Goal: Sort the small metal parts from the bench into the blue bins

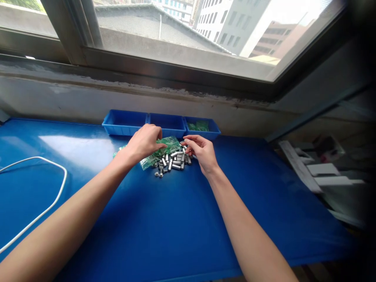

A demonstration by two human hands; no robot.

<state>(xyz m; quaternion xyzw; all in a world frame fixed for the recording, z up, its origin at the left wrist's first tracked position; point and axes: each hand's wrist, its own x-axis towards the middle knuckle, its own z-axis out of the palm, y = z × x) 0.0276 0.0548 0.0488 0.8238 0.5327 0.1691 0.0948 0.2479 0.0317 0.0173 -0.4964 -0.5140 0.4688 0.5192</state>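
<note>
A heap of small silver metal cylinders (173,160) lies on the blue table (164,219) in front of three blue bins. Small green plastic bags (167,145) are piled just behind and left of the heap. My left hand (144,141) rests on the green bags with its fingers curled down onto them. My right hand (201,150) hovers at the right edge of the heap, thumb and fingers pinched together over the cylinders; what they hold is too small to make out.
Three blue bins stand in a row by the wall: the left bin (125,122), the middle bin (167,123), and the right bin (202,127) holding green bags. A white cable (55,196) loops across the table's left. White parts (320,172) lie beyond the right edge.
</note>
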